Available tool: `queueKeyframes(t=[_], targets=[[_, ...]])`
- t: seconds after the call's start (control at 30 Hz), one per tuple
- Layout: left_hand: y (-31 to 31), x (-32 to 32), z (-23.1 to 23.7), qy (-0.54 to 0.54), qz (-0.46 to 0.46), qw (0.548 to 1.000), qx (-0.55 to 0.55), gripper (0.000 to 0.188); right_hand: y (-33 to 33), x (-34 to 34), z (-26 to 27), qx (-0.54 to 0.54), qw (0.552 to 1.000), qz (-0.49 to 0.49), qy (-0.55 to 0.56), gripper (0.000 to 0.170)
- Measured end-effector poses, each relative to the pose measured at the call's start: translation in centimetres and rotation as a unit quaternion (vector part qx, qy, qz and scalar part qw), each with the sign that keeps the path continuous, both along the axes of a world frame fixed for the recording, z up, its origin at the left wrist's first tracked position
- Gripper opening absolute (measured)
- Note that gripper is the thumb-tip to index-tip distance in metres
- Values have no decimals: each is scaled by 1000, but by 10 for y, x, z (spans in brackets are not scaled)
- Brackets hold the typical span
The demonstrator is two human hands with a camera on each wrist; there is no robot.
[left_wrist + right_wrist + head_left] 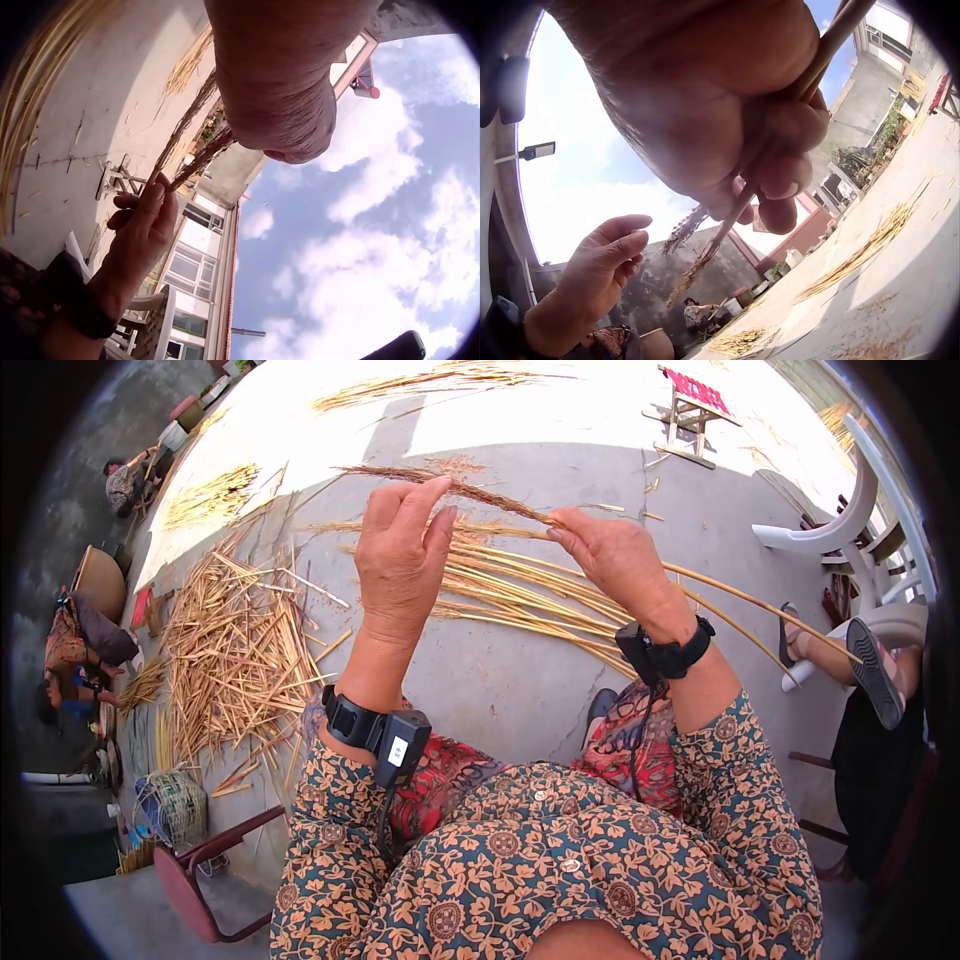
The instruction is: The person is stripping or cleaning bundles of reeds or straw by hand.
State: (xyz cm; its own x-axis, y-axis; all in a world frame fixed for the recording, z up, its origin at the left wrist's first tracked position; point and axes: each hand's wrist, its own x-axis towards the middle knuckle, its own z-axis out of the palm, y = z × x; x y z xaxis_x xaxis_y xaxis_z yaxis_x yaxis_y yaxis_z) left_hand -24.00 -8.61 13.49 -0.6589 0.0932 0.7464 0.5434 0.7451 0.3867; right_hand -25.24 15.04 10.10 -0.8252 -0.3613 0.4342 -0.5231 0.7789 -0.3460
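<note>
Two long yellow stalks (765, 600) with brown, bushy heads (490, 496) are gripped by the right hand (620, 560), just below the heads; their lower ends slope off to the right. The left hand (405, 560) is raised beside the heads, index finger and thumb extended. From the right wrist, the left hand (592, 281) appears apart from the heads (694, 274), holding nothing. Two separate heads (184, 127) rise from the pinching right hand (146, 225) in the left wrist view. Beneath the hands, a row of similar stalks (540, 595) lies on the ground.
A heap of short cut stalks (235, 650) lies at the left, near a wire basket (175, 805) and a maroon chair (190, 895). White chairs (830, 538) and someone's sandalled foot (872, 672) are at the right. A small stool (690, 420) stands ahead; another person (125, 485) sits far left.
</note>
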Motion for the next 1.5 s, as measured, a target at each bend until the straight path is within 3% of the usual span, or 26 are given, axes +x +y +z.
queueKeyframes(t=[0.07, 0.17, 0.47, 0.77, 0.87, 0.97, 1.07, 1.27, 1.5], targets=[[-1, -3, -1, 51, 5, 997, -63, 31, -3, 3, 1, 1, 1000, 9, 12, 20], [2, 2, 1, -20, 18, 997, -79, 28, -6, 4, 3, 3, 999, 30, 25, 19], [-4, 1, -6, -23, 9, 989, -146, 8, -6, 4, 1, 57, 996, 62, 3, 19], [-16, -7, -3, -46, 109, 991, -54, 3, -3, 3, -1, 39, 997, 55, -34, 23], [-23, 0, 6, -103, 53, 993, 15, 7, 4, 1, 1, 41, 997, 41, -55, 25], [-31, 2, 5, -145, 19, 989, -6, 14, 6, 2, -2, 48, 997, 37, -54, 26], [-19, 6, 5, -128, -9, 991, 26, 18, 3, 3, -2, 54, 996, 37, -57, 26], [-15, 4, -5, -67, -12, 990, -127, 17, -1, 3, -1, 54, 996, 51, -47, 25], [-12, 2, -8, -1, 20, 982, -190, 11, -2, 5, 2, 53, 995, 55, -69, 26]])
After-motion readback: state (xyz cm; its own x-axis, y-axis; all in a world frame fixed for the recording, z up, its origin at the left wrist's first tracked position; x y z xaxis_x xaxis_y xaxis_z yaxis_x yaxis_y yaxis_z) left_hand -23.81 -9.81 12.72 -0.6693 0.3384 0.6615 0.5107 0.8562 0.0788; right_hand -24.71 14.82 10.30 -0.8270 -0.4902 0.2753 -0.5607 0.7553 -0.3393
